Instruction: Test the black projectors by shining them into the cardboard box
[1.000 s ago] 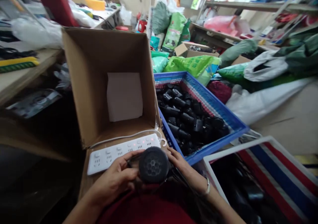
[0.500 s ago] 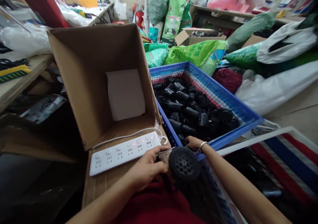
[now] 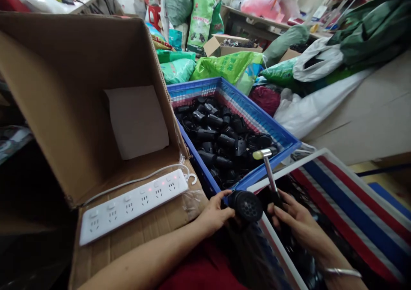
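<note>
My left hand (image 3: 215, 213) is closed on the side of a black device with a round honeycomb grille (image 3: 248, 206), which faces up towards me. To its right, my right hand (image 3: 300, 221) grips a small hammer (image 3: 271, 174) by its dark handle. The hammer stands roughly upright, its metal shaft leaning slightly, with a pale yellow face on the left end of its head. A gap separates the hammer from the device. Beyond both hands, a blue plastic crate (image 3: 266, 168) holds many black cylindrical parts (image 3: 226, 141).
At left, an open cardboard box (image 3: 81, 58) lies on its side, with a white power strip (image 3: 135, 206) on the cardboard before it. A white-rimmed container with a striped lining (image 3: 346, 195) stands at right. Green sacks (image 3: 229, 67) lie behind the crate.
My right hand has come back from the crate's near edge towards me and now holds up a hammer. The view has swung right. My left hand still holds the black device.
</note>
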`<state>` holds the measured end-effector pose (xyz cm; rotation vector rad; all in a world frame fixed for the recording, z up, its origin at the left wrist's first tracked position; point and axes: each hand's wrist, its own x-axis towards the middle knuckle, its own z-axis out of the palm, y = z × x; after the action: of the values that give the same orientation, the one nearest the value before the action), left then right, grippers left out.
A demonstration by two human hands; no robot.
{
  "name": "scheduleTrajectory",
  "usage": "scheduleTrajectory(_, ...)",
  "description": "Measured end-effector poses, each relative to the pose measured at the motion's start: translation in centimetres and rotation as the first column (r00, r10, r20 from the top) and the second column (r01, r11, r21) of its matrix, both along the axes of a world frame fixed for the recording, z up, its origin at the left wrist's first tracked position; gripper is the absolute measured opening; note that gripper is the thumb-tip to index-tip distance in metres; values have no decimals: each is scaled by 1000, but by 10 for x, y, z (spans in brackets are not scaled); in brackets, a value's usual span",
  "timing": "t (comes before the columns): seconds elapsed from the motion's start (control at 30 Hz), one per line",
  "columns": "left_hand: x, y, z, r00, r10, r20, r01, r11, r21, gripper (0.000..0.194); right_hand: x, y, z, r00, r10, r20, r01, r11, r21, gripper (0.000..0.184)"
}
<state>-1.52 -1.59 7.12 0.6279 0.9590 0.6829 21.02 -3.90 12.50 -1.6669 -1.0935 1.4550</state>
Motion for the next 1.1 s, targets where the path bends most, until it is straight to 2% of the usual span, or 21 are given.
scheduleTrajectory(0.1,-3,1,1,1000,-2,-8,2,1000,25,65,-14,-6,4,985,16,173,-24,999,45,48)
scheduleTrajectory(0.2,-16,-2,11,999,11,-33,-10,999,41,64,-15,-11,17,943,-11,334,-46,986,163,38)
scheduleTrajectory(0.3,-30,-5,23,1000,5,-7,-5,1000,23,64,-10,-22,27,915,-9,403,-90,970,227,33)
scheduleTrajectory(0.37,-32,-4,25,999,-19,26,19,1000,14,65,-6,-28,28,905,-4,426,-105,967,231,36)
scheduleTrajectory(0.47,-23,2,15,999,-26,19,25,1000,15,70,-4,-36,24,876,-8,481,-112,969,221,42)
scheduleTrajectory(0.6,-5,5,-7,1000,-15,8,15,1000,-14,72,-2,-41,21,792,-57,608,-112,965,237,45)
scheduleTrajectory(0.67,0,6,-13,1000,-23,14,23,1000,-11,69,-1,-43,22,761,-66,646,-127,961,247,45)
scheduleTrajectory(0.8,2,8,-13,1000,-7,-7,7,1000,6,69,2,-47,22,722,-6,692,-209,951,226,44)
scheduleTrajectory(0.97,-11,10,-8,1000,13,-28,-13,1000,6,69,5,-54,15,685,53,726,-293,933,209,42)
scheduleTrajectory(1.1,-15,9,-10,1000,18,-24,-18,1000,13,71,-2,-51,11,656,105,747,-375,904,203,41)
